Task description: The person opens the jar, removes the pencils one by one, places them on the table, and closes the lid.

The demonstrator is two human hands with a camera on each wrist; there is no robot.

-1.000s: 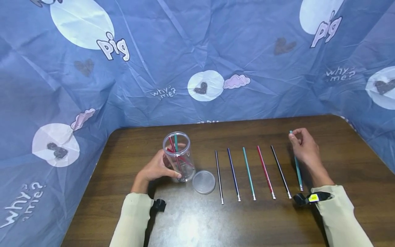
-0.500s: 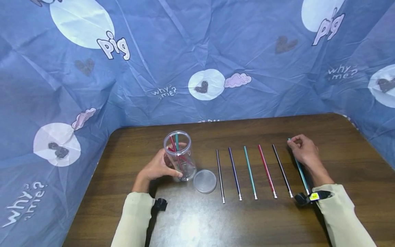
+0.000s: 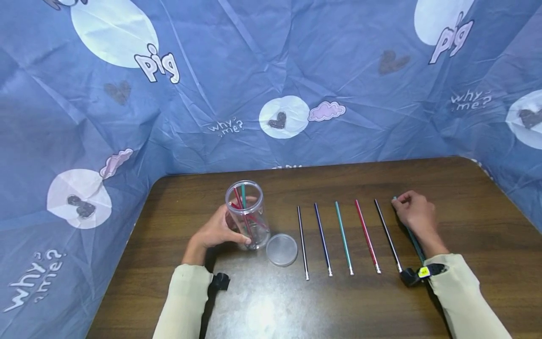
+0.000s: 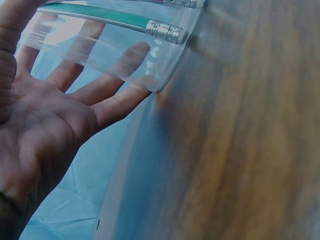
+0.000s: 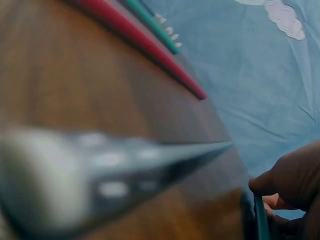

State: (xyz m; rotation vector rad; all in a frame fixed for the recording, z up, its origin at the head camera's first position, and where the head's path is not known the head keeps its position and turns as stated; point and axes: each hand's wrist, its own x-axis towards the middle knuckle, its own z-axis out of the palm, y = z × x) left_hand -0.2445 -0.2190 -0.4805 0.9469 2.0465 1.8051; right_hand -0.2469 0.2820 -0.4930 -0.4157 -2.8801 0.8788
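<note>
My left hand (image 3: 218, 229) grips a clear plastic jar (image 3: 259, 230) standing on the table, thumb in front and fingers behind its wall. Inside lean red pencils and a green pencil (image 4: 115, 18), its eraser end near the jar's bottom in the left wrist view. At the right of a row of pencils, my right hand (image 3: 417, 215) pinches the far end of a teal pencil (image 5: 261, 220) between thumb and finger. Its eraser end is hidden by the wrist in the head view. Just left of it lies a black pencil (image 3: 386, 230).
Farther left in the row lie a red pencil (image 3: 366, 235), a teal pencil (image 3: 344, 238), a blue pencil (image 3: 323, 240) and a dark pencil (image 3: 302, 243), eraser ends toward me. A round clear lid (image 3: 282, 250) lies beside the jar. A blue printed cloth (image 3: 211, 94) hangs behind the table.
My right hand has moved toward me and slightly left, bringing the teal pencil closer to the row's black pencil. The left hand keeps its grip on the jar.
</note>
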